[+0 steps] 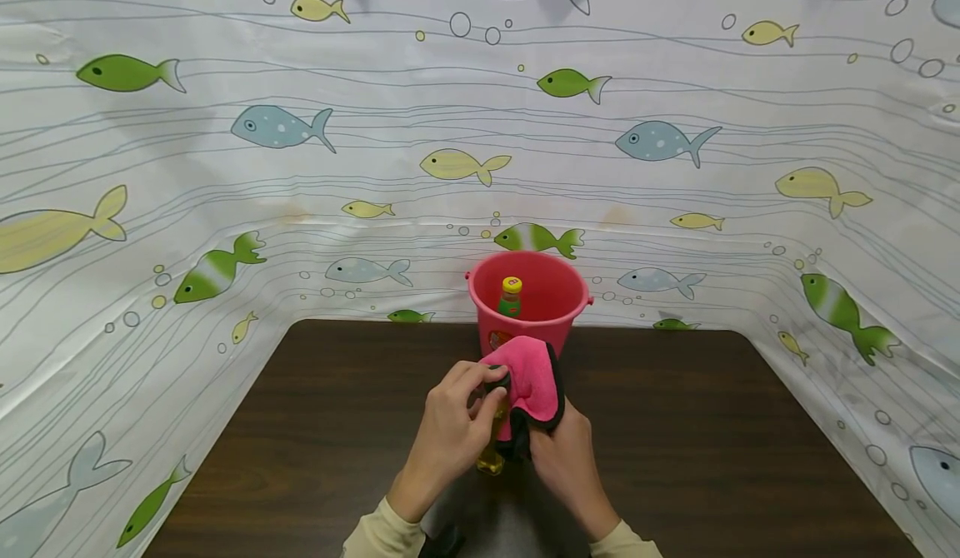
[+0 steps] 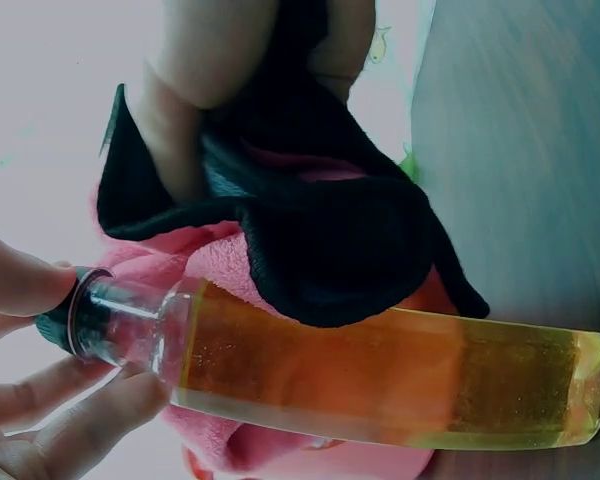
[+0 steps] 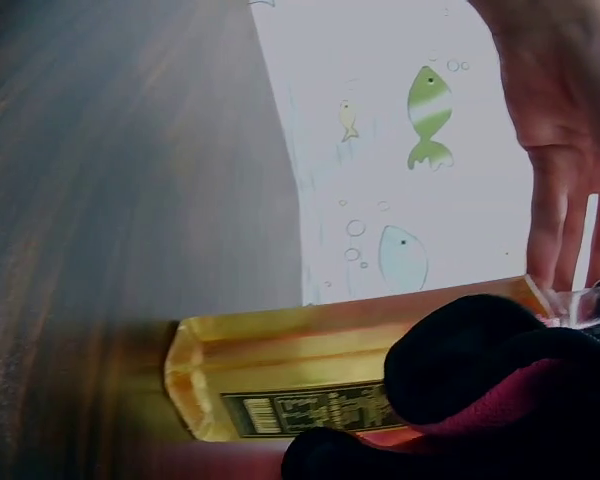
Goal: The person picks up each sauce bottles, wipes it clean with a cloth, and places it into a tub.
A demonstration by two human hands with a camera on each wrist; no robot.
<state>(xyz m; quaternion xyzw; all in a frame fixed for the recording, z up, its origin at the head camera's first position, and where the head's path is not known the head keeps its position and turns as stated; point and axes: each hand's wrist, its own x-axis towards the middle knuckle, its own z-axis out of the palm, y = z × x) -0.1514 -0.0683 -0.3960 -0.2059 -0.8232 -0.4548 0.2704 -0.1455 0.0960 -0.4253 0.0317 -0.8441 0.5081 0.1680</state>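
A clear glass bottle of amber liquid with a dark cap stands at the near middle of the table. My left hand pinches it at the cap, its other fingers alongside the neck. In my right hand is a pink cloth with black edging, bunched against the bottle's side. The cloth covers part of the bottle and hides most of the right fingers in the head view. A black printed label shows low on the bottle in the right wrist view.
Just behind the hands stands a pink bucket. Inside it is a small bottle with a yellow cap and green label. The dark wooden table is walled in by a white sheet printed with fish.
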